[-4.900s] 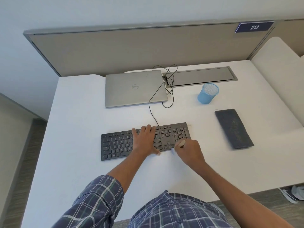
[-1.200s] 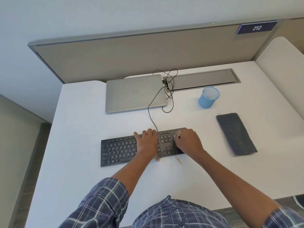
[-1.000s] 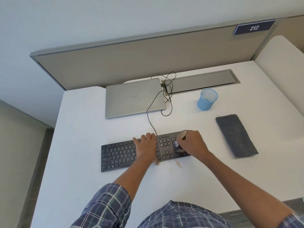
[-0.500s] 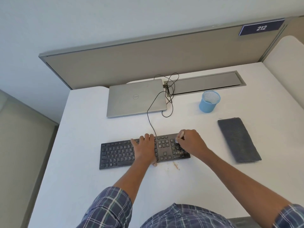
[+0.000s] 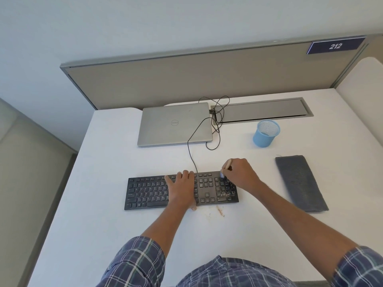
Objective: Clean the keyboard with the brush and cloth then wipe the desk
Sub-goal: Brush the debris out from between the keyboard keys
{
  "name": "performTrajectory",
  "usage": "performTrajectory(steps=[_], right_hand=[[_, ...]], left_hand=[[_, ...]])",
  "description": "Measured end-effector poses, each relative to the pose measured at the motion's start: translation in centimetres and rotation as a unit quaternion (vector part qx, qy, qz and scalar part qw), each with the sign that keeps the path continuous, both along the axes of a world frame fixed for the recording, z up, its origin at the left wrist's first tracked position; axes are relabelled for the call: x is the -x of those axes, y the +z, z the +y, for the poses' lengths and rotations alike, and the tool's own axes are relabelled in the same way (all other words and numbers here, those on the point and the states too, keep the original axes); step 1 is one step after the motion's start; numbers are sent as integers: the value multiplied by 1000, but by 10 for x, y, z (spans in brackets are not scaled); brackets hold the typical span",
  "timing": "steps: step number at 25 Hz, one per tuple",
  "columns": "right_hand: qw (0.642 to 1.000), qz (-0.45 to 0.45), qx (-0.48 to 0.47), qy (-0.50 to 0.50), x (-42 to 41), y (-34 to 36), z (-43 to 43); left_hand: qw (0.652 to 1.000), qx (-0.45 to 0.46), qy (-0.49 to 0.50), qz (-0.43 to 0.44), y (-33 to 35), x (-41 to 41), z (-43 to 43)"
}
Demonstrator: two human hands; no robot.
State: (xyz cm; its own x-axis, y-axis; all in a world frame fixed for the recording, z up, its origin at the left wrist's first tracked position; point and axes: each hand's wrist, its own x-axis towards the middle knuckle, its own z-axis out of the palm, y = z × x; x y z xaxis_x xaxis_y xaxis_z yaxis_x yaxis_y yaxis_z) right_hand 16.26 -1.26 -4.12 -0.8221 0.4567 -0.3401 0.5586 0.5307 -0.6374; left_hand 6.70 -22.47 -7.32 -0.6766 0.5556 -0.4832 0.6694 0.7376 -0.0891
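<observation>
A: Hands?
B: Left hand (image 5: 182, 189) flat on keyboard (image 5: 149, 191), fingers straight, pressing mid-right. Right hand (image 5: 241, 175) curled round brush (image 5: 228, 164), tip on numpad's far edge.
A: Cloth?
B: Cloth (image 5: 300, 183) folded on desk (image 5: 103, 162), right of keyboard, well apart. Crumbs (image 5: 220, 211) just near of it; numpad specks prob. debris, blurry.

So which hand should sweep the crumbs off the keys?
The right hand: it holds the brush right over the crumby keys at the keyboard's right end. The left hand lies flat on the middle.
</observation>
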Motion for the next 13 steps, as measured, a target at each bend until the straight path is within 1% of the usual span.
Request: performTrajectory(steps=[4, 6, 8, 11, 13], right_hand=[[999, -25, 27, -3, -17, -3, -5], [999, -33, 41, 12, -22, -1, -6], [999, -8, 52, -3, -21, 2, -1], [995, 53, 54, -71, -11, 7, 9], [994, 63, 44, -73, -6, 9, 11]], left_hand=[[1000, -20, 5, -11, -1, 1, -3], [1000, -17, 3, -11, 0, 2, -3], [1000, -12, -1, -10, 0, 2, -1], [1000, -13, 1, -10, 0, 2, -1], [1000, -12, 1, -11, -1, 2, -2]])
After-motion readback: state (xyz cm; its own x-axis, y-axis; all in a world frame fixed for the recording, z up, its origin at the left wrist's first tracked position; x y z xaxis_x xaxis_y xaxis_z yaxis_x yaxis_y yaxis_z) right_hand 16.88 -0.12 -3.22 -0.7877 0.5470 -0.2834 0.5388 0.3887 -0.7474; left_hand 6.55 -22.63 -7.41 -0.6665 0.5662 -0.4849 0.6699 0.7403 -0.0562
